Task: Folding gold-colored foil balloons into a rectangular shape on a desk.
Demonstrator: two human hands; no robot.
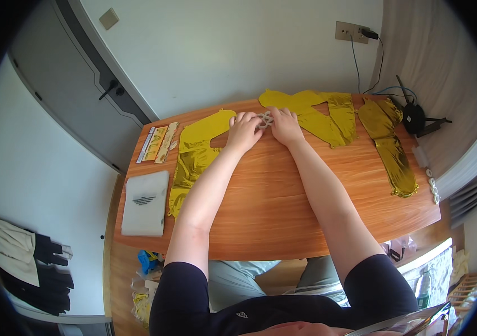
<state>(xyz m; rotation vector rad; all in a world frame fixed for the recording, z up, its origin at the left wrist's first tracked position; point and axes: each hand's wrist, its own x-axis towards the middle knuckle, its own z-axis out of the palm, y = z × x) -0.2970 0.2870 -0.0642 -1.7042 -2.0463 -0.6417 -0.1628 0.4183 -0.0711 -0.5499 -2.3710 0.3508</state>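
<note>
Near the far middle of the table, my left hand (243, 133) and my right hand (286, 126) meet around a small cluster of white rings (265, 120). Fingers of both hands bend around its two sides; some fingertips are hard to make out. A flat gold foil balloon (191, 162) lies just left of my left hand. Past my right hand spreads a second flat gold foil balloon (328, 120), with one edge close to my fingers. Farther right, a third gold foil piece (388, 145) stretches toward the table's right edge.
A stack of white plastic pouches (145, 203) lies at the table's left, below some printed cards (155, 144). More white rings (433, 187) sit on the right edge. A black router (414, 117) with cables stands at the back right, against the wall.
</note>
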